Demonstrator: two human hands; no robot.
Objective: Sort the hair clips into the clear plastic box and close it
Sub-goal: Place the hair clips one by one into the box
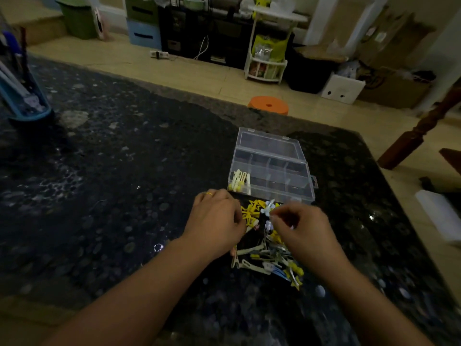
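Your clear box (272,171) sits open on the dark table (112,171), lid back, with a few pale clips (240,180) in its near-left compartment. The loose pile of clips (267,248), yellow, white and grey, lies just in front of it, between your hands. An orange stool (269,105) stands beyond the table. Your left hand (215,224) curls at the pile's edge; your right hand (303,229) pinches a small pale clip.

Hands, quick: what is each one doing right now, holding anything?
Left hand: curled over the clips; whether it grips one cannot be told.
Right hand: fingertips pinched together on a small pale clip.
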